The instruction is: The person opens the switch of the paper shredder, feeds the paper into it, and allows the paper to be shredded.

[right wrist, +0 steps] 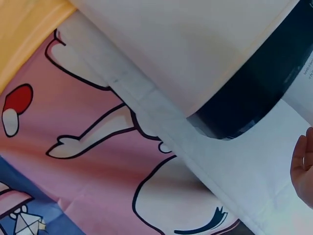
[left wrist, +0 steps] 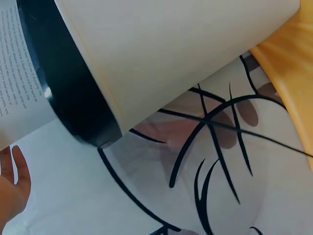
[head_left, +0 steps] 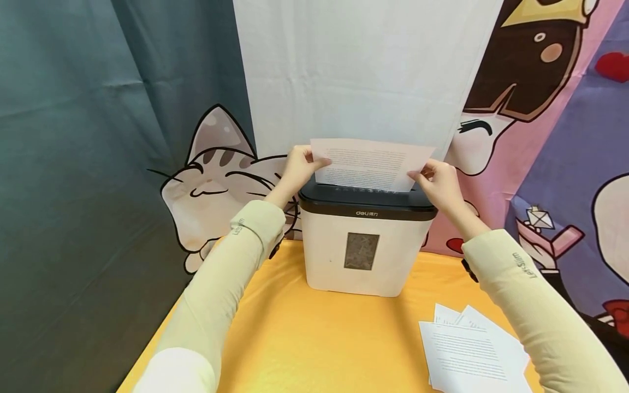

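Note:
A printed sheet of paper [head_left: 366,164] stands upright at the black top of a white paper shredder [head_left: 324,251]. My left hand [head_left: 301,166] pinches its left edge, thumb on the printed face. At the right edge my right hand [head_left: 438,183] pinches the same sheet. The sheet's lower edge meets the shredder's top; how deep it sits in the slot cannot be told. In the left wrist view, part of my left hand [left wrist: 12,188] shows below the sheet [left wrist: 17,73]. The right wrist view catches my right hand [right wrist: 304,169] at its edge, beside the shredder's dark rim [right wrist: 259,93].
Several loose printed sheets [head_left: 467,355] lie overlapping on the yellow tablecloth [head_left: 314,338] at the front right. A curtain [head_left: 363,71] with cartoon figures hangs right behind the shredder. The shredder has a small dark window [head_left: 361,251] in its front.

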Demonstrator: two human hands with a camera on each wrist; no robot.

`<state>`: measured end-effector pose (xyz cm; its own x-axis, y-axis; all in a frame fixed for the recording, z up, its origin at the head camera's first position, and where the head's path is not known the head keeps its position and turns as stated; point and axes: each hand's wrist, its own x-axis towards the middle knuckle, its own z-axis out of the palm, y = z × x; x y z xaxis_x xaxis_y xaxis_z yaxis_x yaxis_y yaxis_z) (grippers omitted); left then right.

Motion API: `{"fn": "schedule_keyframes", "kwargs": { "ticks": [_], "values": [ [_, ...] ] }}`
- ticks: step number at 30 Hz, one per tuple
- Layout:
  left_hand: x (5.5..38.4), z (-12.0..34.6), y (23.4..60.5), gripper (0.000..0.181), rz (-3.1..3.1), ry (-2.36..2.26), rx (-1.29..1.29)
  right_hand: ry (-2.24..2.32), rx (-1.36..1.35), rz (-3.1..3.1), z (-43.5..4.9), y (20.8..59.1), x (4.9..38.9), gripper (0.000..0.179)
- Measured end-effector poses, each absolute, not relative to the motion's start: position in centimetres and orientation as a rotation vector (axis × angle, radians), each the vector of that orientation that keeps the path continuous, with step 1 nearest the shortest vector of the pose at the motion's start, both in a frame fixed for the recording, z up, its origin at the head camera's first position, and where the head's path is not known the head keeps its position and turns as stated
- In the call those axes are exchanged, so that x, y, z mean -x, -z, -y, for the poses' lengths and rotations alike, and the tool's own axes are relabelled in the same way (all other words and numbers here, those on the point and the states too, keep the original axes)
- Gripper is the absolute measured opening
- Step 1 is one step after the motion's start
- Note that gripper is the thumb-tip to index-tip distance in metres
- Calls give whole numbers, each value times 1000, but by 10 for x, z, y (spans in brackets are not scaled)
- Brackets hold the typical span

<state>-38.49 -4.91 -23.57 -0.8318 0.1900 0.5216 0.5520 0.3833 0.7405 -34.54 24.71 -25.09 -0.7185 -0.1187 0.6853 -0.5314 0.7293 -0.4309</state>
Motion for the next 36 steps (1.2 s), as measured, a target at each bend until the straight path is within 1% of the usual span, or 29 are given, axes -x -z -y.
{"fn": "schedule_keyframes", "kwargs": {
  "ticks": [10,21,28,36],
  "values": [
    [391,43,242,22,2249,1517,652,-853,-449,2282,-247,254,354,18],
    [393,44,246,22,2273,1546,673,-848,-415,2327,-248,255,354,15],
    [391,41,252,21,2248,1545,614,-884,-372,2403,-249,261,353,20],
    [393,43,256,21,2296,1372,531,-921,-348,2344,-246,266,356,16]
  ]
}}
